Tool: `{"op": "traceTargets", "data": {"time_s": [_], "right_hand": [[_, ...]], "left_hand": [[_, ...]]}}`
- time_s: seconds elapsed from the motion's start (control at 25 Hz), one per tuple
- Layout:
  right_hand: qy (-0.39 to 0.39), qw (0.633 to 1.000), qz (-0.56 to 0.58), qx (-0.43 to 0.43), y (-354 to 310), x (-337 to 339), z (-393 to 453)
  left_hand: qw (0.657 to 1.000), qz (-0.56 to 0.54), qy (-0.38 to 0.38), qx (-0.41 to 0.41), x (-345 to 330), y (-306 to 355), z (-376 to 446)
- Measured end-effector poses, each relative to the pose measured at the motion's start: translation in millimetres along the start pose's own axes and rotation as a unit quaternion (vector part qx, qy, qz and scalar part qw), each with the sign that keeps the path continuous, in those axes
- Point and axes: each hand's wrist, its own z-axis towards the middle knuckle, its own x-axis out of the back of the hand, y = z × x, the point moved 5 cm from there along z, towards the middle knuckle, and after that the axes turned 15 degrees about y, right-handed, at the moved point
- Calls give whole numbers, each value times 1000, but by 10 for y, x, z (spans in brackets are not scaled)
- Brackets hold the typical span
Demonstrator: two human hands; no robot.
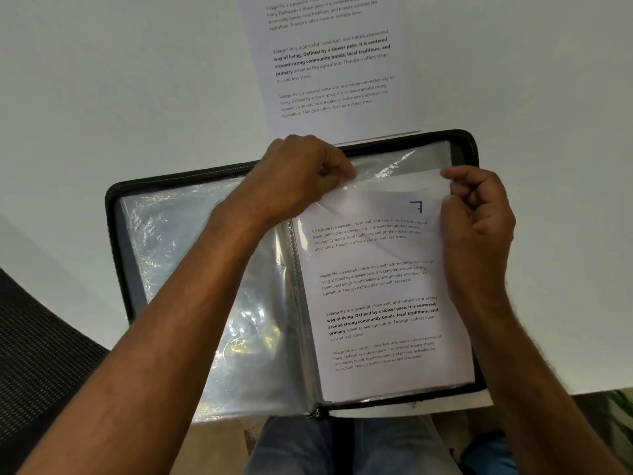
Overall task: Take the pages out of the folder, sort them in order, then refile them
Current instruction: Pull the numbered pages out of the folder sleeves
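A black zip folder (116,214) with clear plastic sleeves lies open on the white table, its front edge hanging over the table's near edge. On its right half a printed page (380,289) marked "7" sits partly inside a sleeve. My left hand (301,173) pinches the sleeve's top edge at the page's upper left corner. My right hand (476,214) pinches the page's upper right corner. The folder's left half shows crinkled sleeves (191,269) with no page visible in them.
Another printed page (332,63) lies flat on the white table (120,80) just beyond the folder's far edge. A dark mesh chair (37,354) shows at the lower left. My knees in blue jeans (294,447) are below the table edge.
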Motion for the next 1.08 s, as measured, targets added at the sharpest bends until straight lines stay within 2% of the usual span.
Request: {"op": "traceTargets", "data": {"time_s": [0.16, 0.48, 0.56, 0.72, 0.84, 1.08], "right_hand": [[-7, 1000, 14, -1, -30, -32, 2], [-6, 1000, 5, -10, -3, 8, 45], [-5, 1000, -2, -18, 14, 39, 63], [-15, 998, -8, -58, 70, 91, 69], [-43, 996, -23, -71, 127, 102, 58], [-77, 992, -68, -78, 230, 84, 47]], "left_hand": [[999, 25, -40, -22, -138, 85, 23], [994, 80, -19, -72, -224, 148, 73], [994, 76, 13, -80, -189, 145, 100], [986, 63, 138, -71, 21, 119, 207], [977, 43, 204, -48, 170, 98, 357], [965, -27, 260, 5, 426, 45, 627]]}}
